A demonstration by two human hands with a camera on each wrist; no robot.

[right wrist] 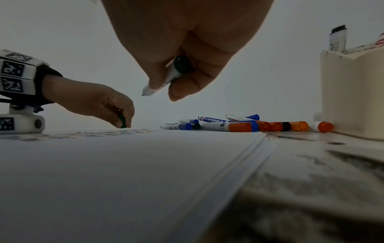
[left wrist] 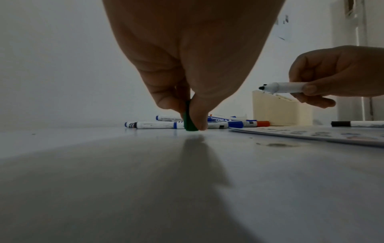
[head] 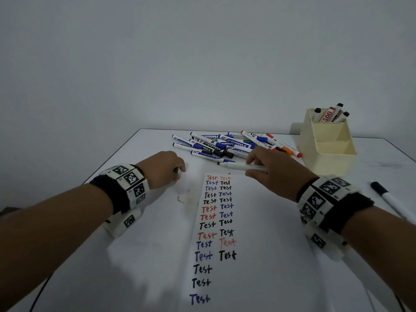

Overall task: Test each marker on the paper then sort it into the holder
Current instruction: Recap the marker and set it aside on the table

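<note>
We are at the start of testing a fresh marker: our right grip [head: 267, 170] is closed around the barrel of an uncapped green marker [head: 240, 165], held level above the far end of the paper [head: 258, 221], its bare tip pointing left toward our other hand. Our left grip [head: 167, 170] pinches the green cap [left wrist: 189, 118] between thumb and fingers, with the cap's lower end right down at the bench [head: 139, 255], just left of the paper's far corner. Whether the cap already rests on the surface we cannot quite tell. Below the right grip, toward us, the paper carries two columns of "Test" in red, blue and black; the left column runs longer, and the right one stops partway down, so we judge that the next word belongs in the blank stretch under it. That calls for bringing the marker back toward us, tilting the tip down onto the sheet and writing, with the cap kept close for recapping. Beyond the right grip lies the pile of untested markers [head: 227, 146], and to its right stands the cream holder [head: 326, 154] with a few markers already upright in its back compartment. One black-capped marker [head: 391, 200] lies apart on the bench, right of our right wrist.
</note>
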